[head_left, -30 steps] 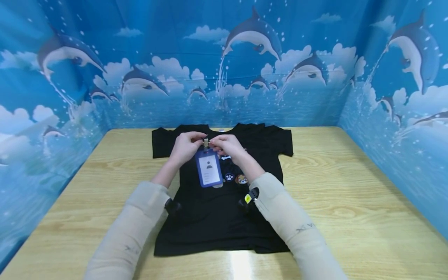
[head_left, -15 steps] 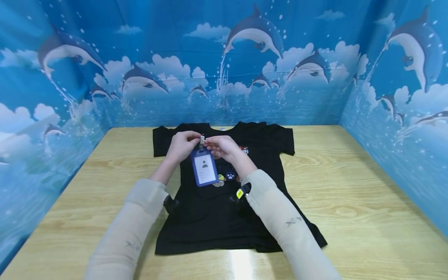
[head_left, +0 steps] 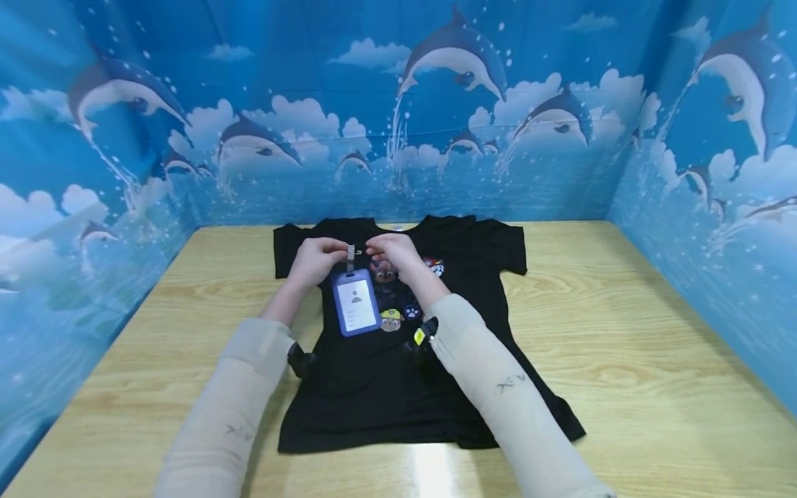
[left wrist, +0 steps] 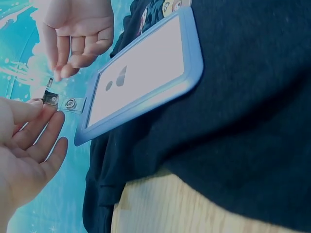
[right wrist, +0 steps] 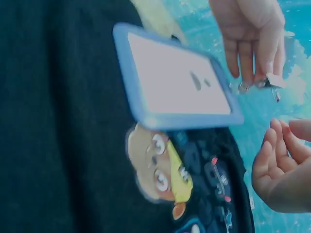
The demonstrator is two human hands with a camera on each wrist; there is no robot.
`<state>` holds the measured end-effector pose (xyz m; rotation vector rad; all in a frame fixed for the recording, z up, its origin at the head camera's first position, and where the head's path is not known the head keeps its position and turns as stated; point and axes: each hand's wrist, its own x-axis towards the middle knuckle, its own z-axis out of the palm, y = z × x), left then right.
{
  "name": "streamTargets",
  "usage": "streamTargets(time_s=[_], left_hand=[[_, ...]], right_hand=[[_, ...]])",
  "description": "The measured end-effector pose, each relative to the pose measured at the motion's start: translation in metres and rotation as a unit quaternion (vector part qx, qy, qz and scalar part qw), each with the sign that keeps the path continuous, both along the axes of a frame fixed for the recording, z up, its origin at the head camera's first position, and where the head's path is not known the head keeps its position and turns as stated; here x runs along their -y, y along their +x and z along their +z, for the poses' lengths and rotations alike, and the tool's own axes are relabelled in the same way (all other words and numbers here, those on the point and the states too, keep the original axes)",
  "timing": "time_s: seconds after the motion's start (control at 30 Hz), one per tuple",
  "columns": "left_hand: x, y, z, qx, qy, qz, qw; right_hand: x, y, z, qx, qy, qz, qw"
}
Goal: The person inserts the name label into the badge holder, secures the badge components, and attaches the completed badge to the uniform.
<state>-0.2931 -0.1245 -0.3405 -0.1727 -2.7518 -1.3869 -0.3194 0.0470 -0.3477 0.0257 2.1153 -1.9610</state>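
My left hand pinches the metal clip of a blue badge holder between thumb and fingers. From the clip, a short clear strap with a snap leads to the holder, which shows a white card with a grey person icon. The holder is over the chest of a black T-shirt with cartoon prints. Just right of the clip, my right hand has loosely bent fingers and holds nothing. In the right wrist view a gap separates those fingertips from the clip.
The shirt lies spread on a wood-grain table, its neckline toward the back. A blue curtain with dolphins surrounds the table at the back and sides. Dark wrist cameras sit over the shirt.
My right hand has let go of the clip and drawn slightly right of it. My left hand has shifted a little left with the badge holder, uncovering more of the shirt's prints.
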Motion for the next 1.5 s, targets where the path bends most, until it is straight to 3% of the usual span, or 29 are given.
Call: streamTargets(time_s=[0.1,0.17,0.3,0.47,0.57,0.67,0.83,0.93,1.3,1.4,1.5], left_hand=[[0.001,-0.001,0.001,0.005,-0.004,0.000,1.0000],[0.002,-0.001,0.000,0.009,-0.008,-0.002,0.9999],[0.003,-0.001,-0.002,0.018,-0.014,-0.011,0.9997],[0.003,-0.001,-0.004,0.037,-0.014,-0.015,0.9991],[0.004,0.000,-0.004,0.049,-0.018,-0.012,0.9986],[0.004,0.002,-0.006,0.059,-0.017,-0.011,0.9981],[0.003,0.002,-0.011,0.062,-0.017,-0.019,0.9977],[0.003,0.002,-0.012,0.064,-0.019,-0.019,0.9976],[0.004,0.003,-0.010,0.083,-0.024,-0.006,0.9962],[0.004,0.002,-0.010,0.082,-0.026,-0.006,0.9962],[0.005,0.001,-0.010,0.072,-0.027,-0.006,0.9970]], right_hand=[[0.000,-0.006,-0.005,-0.063,0.089,-0.006,0.9940],[0.001,-0.009,-0.009,-0.112,0.165,0.005,0.9800],[0.003,-0.012,-0.015,-0.184,0.310,0.041,0.9319],[0.008,-0.015,-0.018,-0.223,0.436,0.092,0.8669],[0.010,-0.018,-0.021,-0.224,0.474,0.118,0.8432],[0.012,-0.020,-0.024,-0.214,0.482,0.128,0.8397],[0.011,-0.021,-0.028,-0.188,0.473,0.127,0.8512],[0.011,-0.022,-0.028,-0.180,0.473,0.130,0.8527],[0.021,-0.021,-0.029,-0.198,0.514,0.123,0.8255],[0.022,-0.022,-0.028,-0.204,0.516,0.107,0.8253],[0.024,-0.023,-0.027,-0.206,0.507,0.090,0.8322]])
